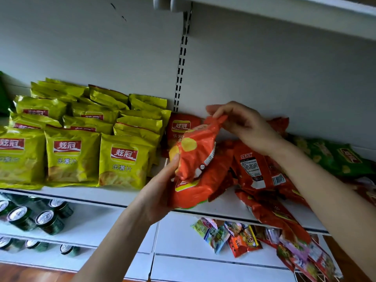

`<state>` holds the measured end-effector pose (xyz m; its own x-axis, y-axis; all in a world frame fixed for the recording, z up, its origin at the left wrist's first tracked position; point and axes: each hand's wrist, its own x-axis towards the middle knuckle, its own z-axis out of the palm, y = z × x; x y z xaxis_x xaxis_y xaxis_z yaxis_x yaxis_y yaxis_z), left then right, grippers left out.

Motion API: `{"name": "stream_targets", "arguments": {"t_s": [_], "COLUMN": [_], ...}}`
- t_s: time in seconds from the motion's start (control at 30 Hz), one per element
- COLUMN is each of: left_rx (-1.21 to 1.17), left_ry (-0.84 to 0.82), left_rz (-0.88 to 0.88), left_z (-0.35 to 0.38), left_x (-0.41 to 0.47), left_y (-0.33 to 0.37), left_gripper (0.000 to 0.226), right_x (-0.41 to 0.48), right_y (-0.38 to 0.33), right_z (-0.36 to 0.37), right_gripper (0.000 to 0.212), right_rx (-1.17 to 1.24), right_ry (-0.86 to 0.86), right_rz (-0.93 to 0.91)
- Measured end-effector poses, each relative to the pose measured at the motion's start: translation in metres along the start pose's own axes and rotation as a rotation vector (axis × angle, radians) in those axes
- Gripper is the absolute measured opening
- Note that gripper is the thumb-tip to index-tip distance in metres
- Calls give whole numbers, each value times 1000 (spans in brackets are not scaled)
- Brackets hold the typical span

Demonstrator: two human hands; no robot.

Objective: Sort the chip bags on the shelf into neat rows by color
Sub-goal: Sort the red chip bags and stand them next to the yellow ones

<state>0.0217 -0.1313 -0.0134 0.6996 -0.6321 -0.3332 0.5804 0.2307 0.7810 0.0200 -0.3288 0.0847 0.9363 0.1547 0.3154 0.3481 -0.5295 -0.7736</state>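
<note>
I hold an orange chip bag [196,151] above the middle of the white shelf [114,197]. My left hand [160,192] grips its lower end from below, and my right hand [242,125] pinches its top corner. Another orange bag [180,127] stands upright behind it against the back wall. A loose heap of orange bags [254,169] lies to the right, one hanging over the shelf edge. Yellow-green bags [71,157] stand in neat rows on the left. Dark green bags [333,157] lie at the far right.
On the lower shelf, green cans [48,220] lie at the left and small mixed snack packets [230,235] at the right. A slotted upright [181,68] runs up the back wall. Another shelf [284,9] hangs overhead.
</note>
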Motion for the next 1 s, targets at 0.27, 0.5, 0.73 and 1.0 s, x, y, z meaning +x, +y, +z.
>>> {"name": "stream_targets", "arguments": {"t_s": [0.27,0.5,0.73,1.0], "left_rx": [249,215,339,375], "left_ry": [371,289,333,370], "left_rz": [436,447,459,320], "left_z": [0,0,-13,-30], "left_x": [3,0,-2,-17], "left_y": [-8,-15,-21,-47], "left_gripper": [79,51,26,28], "right_x": [-18,-28,-28,45], "right_y": [-2,4,2,46], "right_z": [11,0,-10,-18], "right_gripper": [41,34,34,38], "right_rx": [244,295,278,-21], "right_ry": [83,41,15,494], "right_rz": [369,387,434,321]}}
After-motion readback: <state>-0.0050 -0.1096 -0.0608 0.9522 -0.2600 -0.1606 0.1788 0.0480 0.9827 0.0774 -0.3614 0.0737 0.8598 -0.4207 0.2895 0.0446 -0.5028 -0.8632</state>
